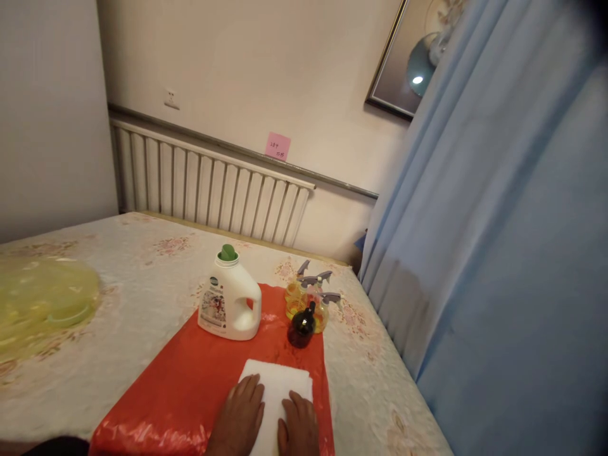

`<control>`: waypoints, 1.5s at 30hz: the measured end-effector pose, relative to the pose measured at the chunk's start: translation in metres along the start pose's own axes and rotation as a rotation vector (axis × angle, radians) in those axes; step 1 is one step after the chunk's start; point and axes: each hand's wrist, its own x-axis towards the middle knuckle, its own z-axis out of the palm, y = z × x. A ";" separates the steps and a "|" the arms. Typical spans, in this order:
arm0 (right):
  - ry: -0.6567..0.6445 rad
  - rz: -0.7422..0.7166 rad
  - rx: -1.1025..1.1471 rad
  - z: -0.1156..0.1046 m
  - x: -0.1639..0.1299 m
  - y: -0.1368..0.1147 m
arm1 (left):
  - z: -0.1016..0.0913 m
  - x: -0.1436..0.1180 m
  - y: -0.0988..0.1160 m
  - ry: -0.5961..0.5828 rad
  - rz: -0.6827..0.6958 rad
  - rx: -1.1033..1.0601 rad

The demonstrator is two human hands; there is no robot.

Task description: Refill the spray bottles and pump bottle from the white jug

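Head view, looking down and forward over a bed [118,316] with a pale floral cover. Two hands at 6 o'clock: left hand [240,415] and right hand [300,423], both flat, fingers spread loosely, grip apart and clamped on nothing, palms pressing on one white folded cloth [280,386]. Cloth lying on one red glossy plastic sheet [190,386], itself spread on the bed.

Beyond the cloth, at 12 o'clock from the hands, one white plastic detergent jug with a green cap [229,297], upright on the red sheet, handle toward 3 o'clock. Printed label on its front with a round blue logo; wording too small to read.

At 1 o'clock, one small dark round bottle [301,328], upright, just beside three yellow spray bottles with grey triggers [308,297], clustered at the sheet's far corner.

At 9 o'clock, far off, one translucent yellow-green plastic basin [45,304] on the bed.

On the wall at 12 o'clock, one pink sticky note [278,146] with handwriting, not legible; one white ribbed radiator [209,190] below. At 3 o'clock, one blue curtain [498,253].
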 end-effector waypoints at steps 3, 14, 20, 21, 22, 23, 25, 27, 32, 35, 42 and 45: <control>-0.023 -0.072 0.030 -0.005 0.004 0.010 | -0.001 -0.001 -0.001 0.003 0.012 -0.016; -0.208 0.236 0.435 -0.045 0.137 -0.043 | 0.005 -0.006 -0.002 0.138 0.070 0.069; -0.213 0.189 0.460 -0.003 0.217 -0.071 | 0.007 -0.006 -0.005 0.162 0.084 0.050; -0.215 0.186 0.447 0.004 0.227 -0.075 | 0.007 -0.006 -0.005 0.164 0.090 0.050; -0.222 0.177 0.438 0.011 0.236 -0.079 | 0.008 -0.006 -0.006 0.167 0.094 0.052; -0.230 0.166 0.430 0.017 0.244 -0.083 | 0.008 -0.006 -0.006 0.171 0.099 0.054; -0.254 0.141 0.418 0.027 0.255 -0.090 | 0.009 -0.007 -0.006 0.177 0.103 0.055; -0.280 0.128 0.401 0.036 0.261 -0.095 | 0.010 -0.008 -0.006 0.181 0.102 0.050; -0.307 0.127 0.340 0.049 0.267 -0.099 | 0.008 -0.009 -0.004 0.161 0.071 0.030; -0.292 0.118 0.320 0.048 0.266 -0.103 | 0.005 -0.009 -0.002 0.110 0.056 0.009; -0.229 0.098 0.338 0.038 0.264 -0.117 | 0.002 -0.011 0.002 0.084 0.005 -0.004; -0.212 0.103 0.363 0.033 0.267 -0.124 | -0.001 -0.010 0.003 0.063 0.005 -0.015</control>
